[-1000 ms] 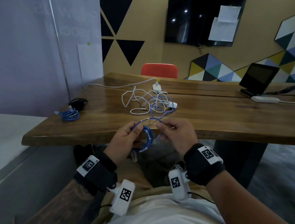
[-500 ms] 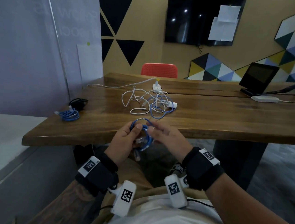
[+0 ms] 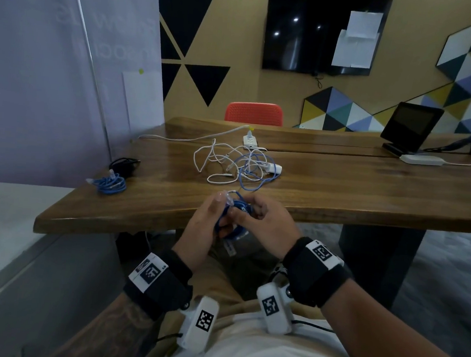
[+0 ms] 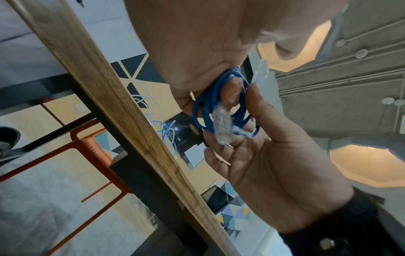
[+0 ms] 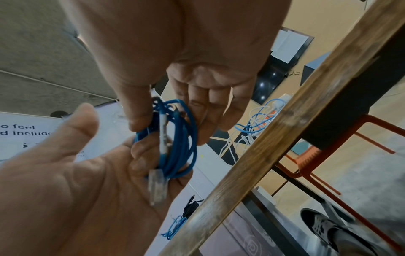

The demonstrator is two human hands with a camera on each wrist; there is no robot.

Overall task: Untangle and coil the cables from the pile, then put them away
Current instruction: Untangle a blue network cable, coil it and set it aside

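I have both hands just off the near edge of the table (image 3: 341,193), above my lap; between them sits the blue coil (image 3: 235,221), wound into several tight loops. My left hand (image 3: 207,227) has its fingers curled through the loops with the thumb pressed on the outside, so it grips the coil; one clear plug (image 3: 229,250) hangs below it, and a second plug (image 3: 224,198) sticks up by the left fingertips. My right hand (image 3: 261,226) pinches the coil's right side between thumb and forefinger; its other fingers are loosely bent and apart from the cable. In the right wrist view a pale sleeve on the cable (image 5: 163,133) lies across the loops, touching them. Farther out, mid-table, the pile (image 3: 238,164) of white and light-blue cables lies tangled beside a white adapter (image 3: 273,169); at the far-left edge lie a coiled blue cable (image 3: 110,184) and, just behind it, a black cable (image 3: 123,164).
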